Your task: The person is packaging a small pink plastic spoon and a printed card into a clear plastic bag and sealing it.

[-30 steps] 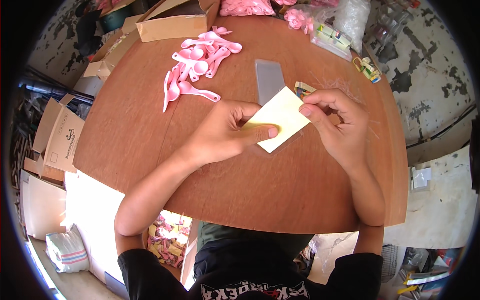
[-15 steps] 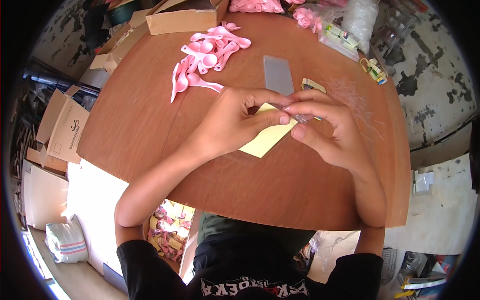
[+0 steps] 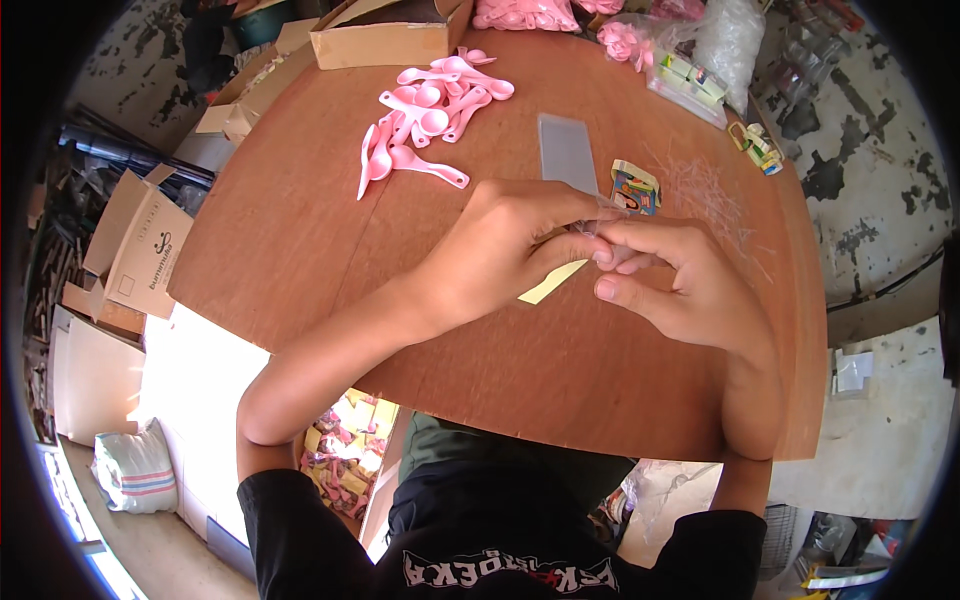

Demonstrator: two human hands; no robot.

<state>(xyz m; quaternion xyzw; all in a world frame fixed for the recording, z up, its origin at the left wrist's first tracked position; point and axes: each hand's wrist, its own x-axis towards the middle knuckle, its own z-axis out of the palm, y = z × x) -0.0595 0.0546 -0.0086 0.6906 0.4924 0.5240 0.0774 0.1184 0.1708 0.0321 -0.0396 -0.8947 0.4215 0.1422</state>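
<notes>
My left hand [image 3: 515, 235] and my right hand [image 3: 690, 275] meet over the right half of the brown table [image 3: 450, 370]. Both hands pinch a crumpled bit of clear plastic [image 3: 606, 211], which looks like the top of a bag. Below my left fingers shows the corner of a yellow card [image 3: 552, 284]; the rest of it is hidden, and I cannot tell whether it lies inside the plastic. Just beyond my fingers lie a stack of flat clear bags [image 3: 567, 150] and a small printed box [image 3: 636, 187].
Several pink spoons [image 3: 425, 115] are heaped at the back left, before an open cardboard box [image 3: 390, 40]. Thin clear strips [image 3: 710, 195] scatter at the right. Plastic-wrapped packs [image 3: 690, 85] line the back right. A container of packed pink and yellow pieces [image 3: 345, 450] stands below the table edge.
My hands have turned, and much less of the yellow card shows under my left fingers. My right fingers are closer together, and the small printed box shows more fully. The whole view has shifted slightly.
</notes>
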